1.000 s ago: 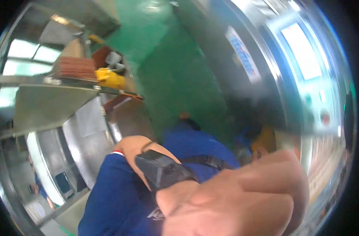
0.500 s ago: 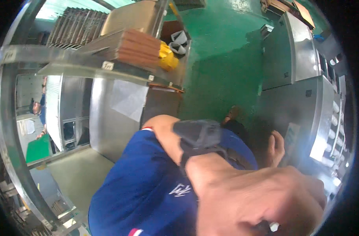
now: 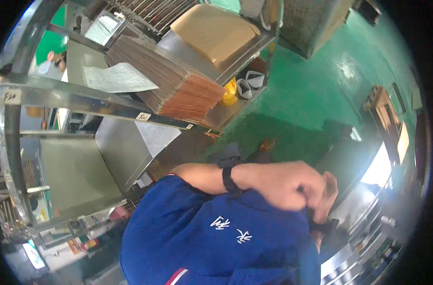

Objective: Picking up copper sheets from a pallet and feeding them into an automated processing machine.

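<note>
In front of my chest, my left hand reaches across from the left with a black band on its wrist. Its fingers are curled closed, and a small dark spot shows between them, too blurred to name. Right beside it, touching or nearly so, is my right hand, also with a dark band at the wrist. Its fingers are bent inward and partly covered by the left hand, so whatever they hold is hidden. Below both hands is my blue shirt.
A metal rack at the left carries a stack of brown boards, a white sheet and tan cardboard. Yellow item and grey-white rings lie behind. Green floor stretches ahead; wooden piece stands far right.
My left hand has dropped from close to the camera to beside my right hand. The view has swung, bringing more of the rack and boards into sight.
</note>
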{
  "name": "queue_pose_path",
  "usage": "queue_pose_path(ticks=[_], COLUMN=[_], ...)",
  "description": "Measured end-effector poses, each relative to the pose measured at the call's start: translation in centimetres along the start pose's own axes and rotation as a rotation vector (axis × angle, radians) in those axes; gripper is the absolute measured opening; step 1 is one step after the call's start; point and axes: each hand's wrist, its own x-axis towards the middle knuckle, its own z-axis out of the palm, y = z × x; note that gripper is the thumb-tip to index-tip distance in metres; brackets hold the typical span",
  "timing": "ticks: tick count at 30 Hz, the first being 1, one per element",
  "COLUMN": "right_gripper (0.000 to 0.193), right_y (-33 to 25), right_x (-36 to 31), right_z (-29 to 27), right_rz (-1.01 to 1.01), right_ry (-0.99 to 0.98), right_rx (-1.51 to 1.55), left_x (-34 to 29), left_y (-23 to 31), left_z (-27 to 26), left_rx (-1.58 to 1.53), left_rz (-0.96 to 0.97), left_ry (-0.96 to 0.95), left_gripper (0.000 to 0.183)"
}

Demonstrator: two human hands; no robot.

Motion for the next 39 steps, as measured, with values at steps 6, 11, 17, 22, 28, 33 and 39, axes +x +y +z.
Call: queue_pose_path(ticks=[6,11,17,22,28,33,39], right_gripper=[0.024,0.024,0.026,0.028,0.032,0.038,0.041], right_y=[-8.1,-9.8,-9.0,-8.7,-8.1,-6.3,-1.5], right_x=[13.9,23.8,35.2,44.9,55.7,63.5,70.6], right_z=[3.5,5.1,6.0,3.1,-5.7,-13.6,-17.9], right_rz=[-0.059,-0.139,-0.319,-0.388,-0.315,-0.172,0.069], right_ry=[-0.129,-0.285,-0.446,-0.52,-0.487,-0.497,-0.539], right_rx=[-0.37,-0.444,-0.535,-0.469,-0.613,-0.612,-0.688], left_x=[2.6,5.1,6.4,12.5,25.6,33.3,39.6], left_y=[-8.8,-7.3,-14.0,-19.7,-25.7,-29.2,-32.2], left_z=[-10.9,-16.4,-19.9,-22.1,-23.6,-24.3,-27.5], left_rx=[-0.024,-0.193,-0.114,-0.172,-0.245,0.019,0.007], left_rz=[-0.411,-0.572,-0.471,-0.507,-0.537,-0.676,-0.755], left_ry=[0.536,0.831,1.077,1.197,1.19,1.105,0.992], left_gripper=[0.004,0.005,0.003,0.003,0.001,0.006,0.014])
